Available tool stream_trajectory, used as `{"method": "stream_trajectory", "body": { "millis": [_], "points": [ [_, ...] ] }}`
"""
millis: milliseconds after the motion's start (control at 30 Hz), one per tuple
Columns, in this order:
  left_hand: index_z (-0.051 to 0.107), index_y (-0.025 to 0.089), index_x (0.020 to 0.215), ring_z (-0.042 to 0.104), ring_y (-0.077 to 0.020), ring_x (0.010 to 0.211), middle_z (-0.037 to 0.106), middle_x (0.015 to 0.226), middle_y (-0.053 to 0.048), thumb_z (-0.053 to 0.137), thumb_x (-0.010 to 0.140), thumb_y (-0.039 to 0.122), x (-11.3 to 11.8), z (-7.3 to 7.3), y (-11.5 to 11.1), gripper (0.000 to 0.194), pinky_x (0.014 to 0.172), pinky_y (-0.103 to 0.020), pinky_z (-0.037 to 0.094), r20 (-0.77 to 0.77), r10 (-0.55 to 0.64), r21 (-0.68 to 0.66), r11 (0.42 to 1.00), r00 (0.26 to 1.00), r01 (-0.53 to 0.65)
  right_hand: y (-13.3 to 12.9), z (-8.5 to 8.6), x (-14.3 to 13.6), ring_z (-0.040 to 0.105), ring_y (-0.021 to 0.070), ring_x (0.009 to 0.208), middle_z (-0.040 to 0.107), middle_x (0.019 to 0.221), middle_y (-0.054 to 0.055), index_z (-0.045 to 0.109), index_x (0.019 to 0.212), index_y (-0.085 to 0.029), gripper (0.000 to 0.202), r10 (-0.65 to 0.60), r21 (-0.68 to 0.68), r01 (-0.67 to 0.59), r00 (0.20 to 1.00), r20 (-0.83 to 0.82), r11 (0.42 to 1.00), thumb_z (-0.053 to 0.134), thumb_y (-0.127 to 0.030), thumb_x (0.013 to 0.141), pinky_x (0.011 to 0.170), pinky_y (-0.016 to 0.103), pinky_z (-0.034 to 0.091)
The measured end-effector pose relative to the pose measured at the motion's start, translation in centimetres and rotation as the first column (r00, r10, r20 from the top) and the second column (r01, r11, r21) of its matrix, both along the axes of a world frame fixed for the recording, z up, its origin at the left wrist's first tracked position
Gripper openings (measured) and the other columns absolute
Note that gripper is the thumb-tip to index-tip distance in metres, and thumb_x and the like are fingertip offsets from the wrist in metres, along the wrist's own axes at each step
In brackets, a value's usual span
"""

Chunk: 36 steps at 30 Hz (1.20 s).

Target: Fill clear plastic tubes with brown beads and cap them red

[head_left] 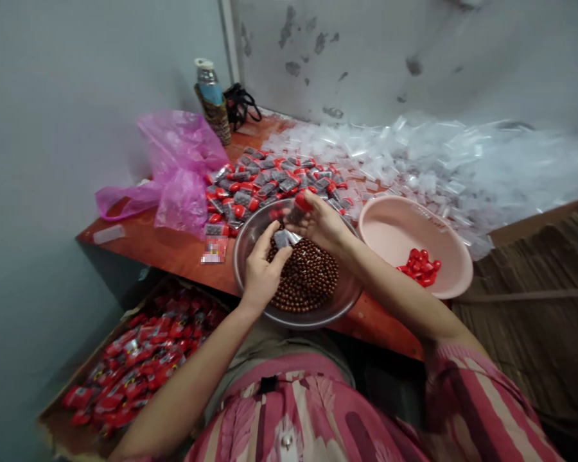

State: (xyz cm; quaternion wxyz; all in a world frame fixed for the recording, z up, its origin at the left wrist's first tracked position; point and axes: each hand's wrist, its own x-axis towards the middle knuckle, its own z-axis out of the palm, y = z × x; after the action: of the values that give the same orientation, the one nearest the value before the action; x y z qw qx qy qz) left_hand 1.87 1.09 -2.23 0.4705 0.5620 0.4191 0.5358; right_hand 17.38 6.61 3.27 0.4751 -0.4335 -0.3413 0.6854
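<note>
My left hand (264, 266) is over the metal bowl (238, 266), its thumb and fingers closed around a small clear plastic container (282, 239). Close beside it, my right hand (320, 221) is palm inward, with thumb and fingertips closed on a red cap (302, 200). Below both hands, the bowl holds a heap of small, round, shiny brown balls (303, 279). Just behind the bowl lies a pile of filled clear containers with red caps (270, 179).
To the right, a pink basin (385, 224) holds loose red caps (421, 266). Many clear empty containers (414, 154) spread along the wall. A pink plastic bag (183, 160) and a drink bottle (209, 83) stand left. Below is a carton (58, 417) of red packets (139, 359).
</note>
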Motion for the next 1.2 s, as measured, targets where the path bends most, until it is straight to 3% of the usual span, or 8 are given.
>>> {"method": "stream_trajectory", "body": {
  "millis": [100, 167, 367, 467, 600, 833, 1033, 1200],
  "points": [
    [0.065, 0.021, 0.124, 0.061, -0.0236, 0.122, 0.067, 0.128, -0.01, 0.069, 0.082, 0.035, -0.2, -0.1, 0.0, 0.044, 0.109, -0.04, 0.044, 0.015, -0.023, -0.068, 0.997, 1.0, 0.024, 4.1, 1.7, 0.3, 0.047, 0.0323, 0.129, 0.038, 0.15, 0.017, 0.014, 0.152, -0.023, 0.093, -0.105, 0.073, 0.1, 0.992, 0.064, 0.992, 0.045, -0.075, 0.082, 0.101, 0.058, 0.044],
    [0.068, 0.02, 0.119, 0.063, -0.0235, 0.118, 0.069, 0.123, -0.009, 0.07, 0.081, 0.038, -0.4, 0.2, 0.0, 0.042, 0.107, -0.039, 0.046, -0.017, -0.014, -0.08, 0.997, 1.0, 0.013, 5.3, 2.6, 0.9, 0.045, 0.0323, 0.13, 0.028, 0.156, 0.016, 0.005, 0.153, -0.024, 0.092, -0.126, 0.107, 0.113, 0.985, 0.119, 0.988, 0.038, -0.076, 0.085, 0.098, 0.057, 0.046],
    [0.07, 0.021, 0.115, 0.067, -0.0214, 0.11, 0.072, 0.117, -0.006, 0.072, 0.08, 0.039, -0.4, 0.8, -0.1, 0.039, 0.102, -0.036, 0.049, -0.034, -0.014, -0.101, 0.995, 0.999, 0.01, 0.2, 3.1, 7.8, 0.057, 0.0175, 0.116, 0.042, 0.15, 0.009, 0.033, 0.144, -0.021, 0.057, -0.221, 0.203, 0.176, 0.949, 0.225, 0.963, 0.054, -0.038, 0.094, 0.097, 0.036, 0.051],
    [0.071, 0.02, 0.113, 0.067, -0.0215, 0.109, 0.073, 0.115, -0.006, 0.071, 0.08, 0.039, -0.2, 0.9, -0.3, 0.038, 0.103, -0.036, 0.049, -0.03, -0.03, -0.096, 0.995, 0.999, 0.027, -2.9, 2.5, 13.7, 0.063, 0.017, 0.099, 0.062, 0.126, 0.007, 0.061, 0.117, -0.019, 0.04, -0.359, 0.36, 0.177, 0.762, 0.539, 0.916, 0.068, -0.037, 0.083, 0.089, 0.035, 0.053],
    [0.071, 0.019, 0.112, 0.067, -0.0205, 0.109, 0.074, 0.114, -0.006, 0.07, 0.082, 0.036, -0.1, 1.0, -0.3, 0.035, 0.102, -0.034, 0.049, -0.021, -0.031, -0.085, 0.996, 0.999, 0.029, -4.2, 1.2, 17.9, 0.062, 0.0166, 0.078, 0.071, 0.092, 0.006, 0.072, 0.092, -0.017, 0.023, -0.283, 0.333, 0.005, 0.54, 0.793, 0.943, 0.071, -0.034, 0.077, 0.079, 0.036, 0.052],
    [0.072, 0.021, 0.108, 0.069, -0.019, 0.105, 0.075, 0.111, -0.005, 0.069, 0.083, 0.032, -0.1, 0.9, -0.5, 0.028, 0.097, -0.033, 0.052, 0.043, 0.086, -0.046, 0.995, 0.995, -0.084, -0.5, 0.4, 11.9, 0.065, 0.0207, 0.08, 0.073, 0.085, 0.004, 0.075, 0.088, -0.02, 0.014, -0.231, 0.292, -0.403, 0.193, 0.954, 0.867, 0.064, -0.024, 0.081, 0.078, 0.034, 0.046],
    [0.072, 0.02, 0.106, 0.069, -0.0179, 0.104, 0.075, 0.107, -0.005, 0.068, 0.083, 0.028, 0.1, 0.7, -0.2, 0.024, 0.098, -0.033, 0.052, 0.166, 0.18, -0.025, 0.984, 0.97, -0.178, 0.7, -1.4, 4.0, 0.065, 0.024, 0.098, 0.067, 0.119, 0.014, 0.065, 0.118, -0.015, 0.035, -0.203, -0.085, -0.812, -0.243, 0.948, 0.577, 0.044, -0.013, 0.091, 0.066, 0.028, 0.042],
    [0.073, 0.02, 0.104, 0.069, -0.0184, 0.105, 0.075, 0.108, -0.006, 0.067, 0.083, 0.028, -0.1, 0.5, -0.3, 0.023, 0.097, -0.034, 0.052, 0.178, 0.126, -0.047, 0.992, 0.976, -0.119, 1.9, -3.4, 2.2, 0.057, 0.027, 0.112, 0.058, 0.13, 0.021, 0.054, 0.129, -0.011, 0.04, -0.325, -0.224, -0.866, -0.39, 0.861, 0.447, 0.031, -0.01, 0.096, 0.061, 0.028, 0.041]
  ]
}}
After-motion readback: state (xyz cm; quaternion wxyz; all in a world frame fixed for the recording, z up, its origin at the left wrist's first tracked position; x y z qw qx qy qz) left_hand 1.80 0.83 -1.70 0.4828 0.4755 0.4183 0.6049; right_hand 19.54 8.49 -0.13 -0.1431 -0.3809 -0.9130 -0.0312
